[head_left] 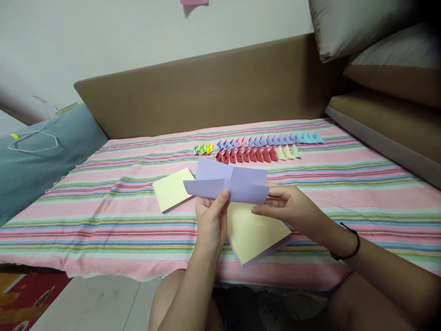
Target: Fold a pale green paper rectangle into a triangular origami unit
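I hold a partly folded lilac paper sheet [230,181] in the air over the striped bedspread [103,202]. My left hand [211,220] pinches its lower edge near the middle, thumb on the front. My right hand [289,207] grips its right end, and a black band circles that wrist. Directly under my hands lies a stack of pale yellow paper squares [253,234]. A smaller yellow stack [172,189] lies to the left.
Two rows of small folded paper pieces [258,147] in green, yellow, purple, pink, red, cream and blue lie farther back. A brown headboard [206,92] stands behind, pillows [372,27] at the right, a blue-grey pillow [37,156] at the left. The floor [86,303] shows below.
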Motion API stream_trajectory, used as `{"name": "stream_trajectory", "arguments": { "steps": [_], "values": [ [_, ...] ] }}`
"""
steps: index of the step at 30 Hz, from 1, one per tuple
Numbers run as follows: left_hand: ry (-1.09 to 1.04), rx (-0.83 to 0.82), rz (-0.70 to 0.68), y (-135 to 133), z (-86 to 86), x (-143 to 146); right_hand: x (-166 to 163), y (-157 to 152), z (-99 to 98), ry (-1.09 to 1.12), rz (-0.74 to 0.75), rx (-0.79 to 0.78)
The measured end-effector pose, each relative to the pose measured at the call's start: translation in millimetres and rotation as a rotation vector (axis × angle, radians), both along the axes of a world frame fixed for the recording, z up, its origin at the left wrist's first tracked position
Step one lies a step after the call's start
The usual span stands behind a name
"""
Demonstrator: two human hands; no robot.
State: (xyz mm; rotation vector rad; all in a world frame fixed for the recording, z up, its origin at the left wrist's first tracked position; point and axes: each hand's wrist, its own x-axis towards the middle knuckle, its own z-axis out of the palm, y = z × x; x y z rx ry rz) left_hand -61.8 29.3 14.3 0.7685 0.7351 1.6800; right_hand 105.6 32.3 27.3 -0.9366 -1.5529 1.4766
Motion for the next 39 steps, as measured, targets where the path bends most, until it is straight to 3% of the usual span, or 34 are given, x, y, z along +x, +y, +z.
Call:
{"name": "stream_trajectory", "arguments": {
  "steps": [4, 7, 12, 18, 25, 39],
  "values": [
    [0.050, -0.056, 0.075, -2, 4.4, -1, 6, 1, 5.6, -0.008, -0.112, 0.114],
    [0.102, -0.087, 0.050, -5, 3.7, 2, 7, -1, 10.8, -0.012, -0.174, 0.121],
    [0.205, -0.112, -0.043, -10, 0.2, 9, -2, -11, 17.2, -0.122, -0.118, 0.049],
    [0.213, -0.141, -0.068, -12, 1.9, 12, -6, -16, 19.6, -0.166, -0.210, 0.027],
    [0.226, -0.234, -0.026, -13, 6.1, 15, -6, -16, 17.1, -0.164, -0.172, -0.007],
    [0.278, -0.190, -0.017, -15, 4.3, 14, -6, -16, 16.5, -0.224, -0.196, 0.014]
  ]
}}
